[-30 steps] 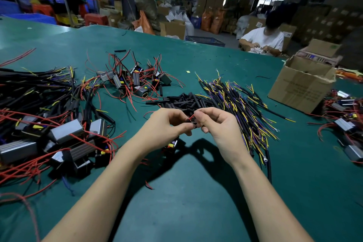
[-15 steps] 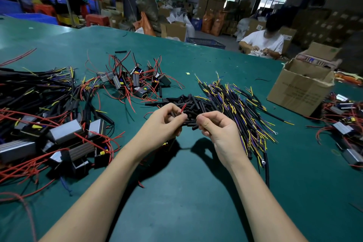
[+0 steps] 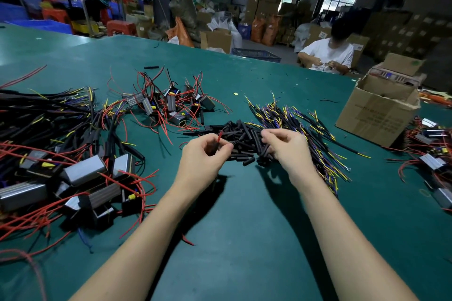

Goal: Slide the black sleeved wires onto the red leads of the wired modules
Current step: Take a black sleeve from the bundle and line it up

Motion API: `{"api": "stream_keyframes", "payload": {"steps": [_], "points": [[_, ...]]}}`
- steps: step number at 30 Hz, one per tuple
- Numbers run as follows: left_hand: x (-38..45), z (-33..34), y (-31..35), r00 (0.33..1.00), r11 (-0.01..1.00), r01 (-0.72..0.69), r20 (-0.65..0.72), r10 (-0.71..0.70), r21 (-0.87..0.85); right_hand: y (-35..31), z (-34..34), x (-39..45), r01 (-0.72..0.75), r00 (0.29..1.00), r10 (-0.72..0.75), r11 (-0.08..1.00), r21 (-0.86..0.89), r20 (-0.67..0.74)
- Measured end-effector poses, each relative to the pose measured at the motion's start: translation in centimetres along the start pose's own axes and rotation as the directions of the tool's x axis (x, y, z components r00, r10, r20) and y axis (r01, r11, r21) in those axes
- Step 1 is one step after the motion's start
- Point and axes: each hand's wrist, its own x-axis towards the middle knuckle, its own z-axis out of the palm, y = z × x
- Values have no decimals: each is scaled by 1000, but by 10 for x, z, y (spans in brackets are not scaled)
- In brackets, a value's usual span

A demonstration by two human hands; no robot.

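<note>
A red lead (image 3: 220, 135) is pinched in the left hand (image 3: 204, 154); the right hand (image 3: 285, 145), fingers curled, is reaching among loose black sleeves (image 3: 241, 138). Many unsleeved modules (image 3: 171, 105) remain on the desk (image 3: 244, 239).

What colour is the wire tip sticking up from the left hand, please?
Red. The wire tip rises from the left hand in the head view.
</note>
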Motion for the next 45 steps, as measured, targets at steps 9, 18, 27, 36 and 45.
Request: {"api": "stream_keyframes", "payload": {"steps": [9,18,27,36,45], "points": [[-7,14,-11,992,995,-60,-103,68,74,-5,39,36,-102,995,77,668,-737,-68],[-5,15,-12,993,996,-49,-105,56,73,-9,22,23,-54,989,13,960,-276,-148],[-6,15,-7,997,999,-46,-66,45,-11,-13,3,-51,-46,998,65,812,582,-12],[-7,14,-8,995,995,-91,-31,90,-29,-4,6,-51,39,999,-29,945,326,-36],[-8,16,-11,989,989,-147,12,148,-31,-4,6,-53,156,984,-166,979,128,68]]}}
